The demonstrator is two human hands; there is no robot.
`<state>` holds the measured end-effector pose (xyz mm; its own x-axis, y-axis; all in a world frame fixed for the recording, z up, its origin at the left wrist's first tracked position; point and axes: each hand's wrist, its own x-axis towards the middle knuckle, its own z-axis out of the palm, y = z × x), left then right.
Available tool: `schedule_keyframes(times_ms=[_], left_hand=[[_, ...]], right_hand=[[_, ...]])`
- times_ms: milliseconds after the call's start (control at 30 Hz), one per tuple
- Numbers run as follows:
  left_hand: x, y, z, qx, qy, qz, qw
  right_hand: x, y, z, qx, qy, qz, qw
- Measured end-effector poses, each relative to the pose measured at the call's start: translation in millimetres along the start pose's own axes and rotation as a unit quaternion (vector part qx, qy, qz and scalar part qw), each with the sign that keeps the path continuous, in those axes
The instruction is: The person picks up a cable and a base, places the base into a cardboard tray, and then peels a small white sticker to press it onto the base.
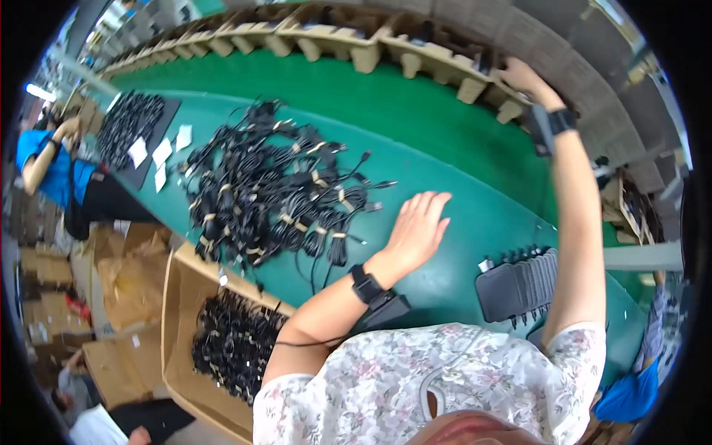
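Note:
My left hand (417, 226) lies palm down over the green tabletop (463, 211), fingers stretched out and holding nothing. Just left of it is a large heap of black cables (274, 185), many bundled with pale ties. My right arm reaches far to the upper right. There my right hand (521, 76) is at the end of a row of brown moulded-pulp trays (437, 55), its fingers bent at a tray's rim. What those fingers hold, if anything, is hidden. A stack of flat black devices with short plugs (517, 285) sits on the table below my right forearm.
At lower left stands an open cardboard box (178, 319) with more black cables inside. White slips (162, 152) and a dark mat (159, 122) with coiled cables lie at the table's far left. A person in blue (52, 167) stands beyond it. A grey post (644, 257) is at right.

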<state>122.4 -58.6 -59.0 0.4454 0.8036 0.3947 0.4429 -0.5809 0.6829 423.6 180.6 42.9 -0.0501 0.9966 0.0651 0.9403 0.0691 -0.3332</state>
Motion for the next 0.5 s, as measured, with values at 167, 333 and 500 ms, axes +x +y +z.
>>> schedule_keyframes(times_ms=[167, 333, 500], left_hand=[[7, 10, 1, -0.038, 0.023, 0.019, 0.999], [26, -1, -25, 0.0, 0.116, 0.07, 0.991], [66, -53, -87, 0.235, 0.147, 0.137, 0.951]], right_hand=[[-35, 50, 0, -0.066, 0.184, -0.024, 0.98], [-66, 30, 7, -0.182, 0.168, 0.019, 0.969], [-69, 55, -2, -0.215, 0.071, -0.06, 0.972]])
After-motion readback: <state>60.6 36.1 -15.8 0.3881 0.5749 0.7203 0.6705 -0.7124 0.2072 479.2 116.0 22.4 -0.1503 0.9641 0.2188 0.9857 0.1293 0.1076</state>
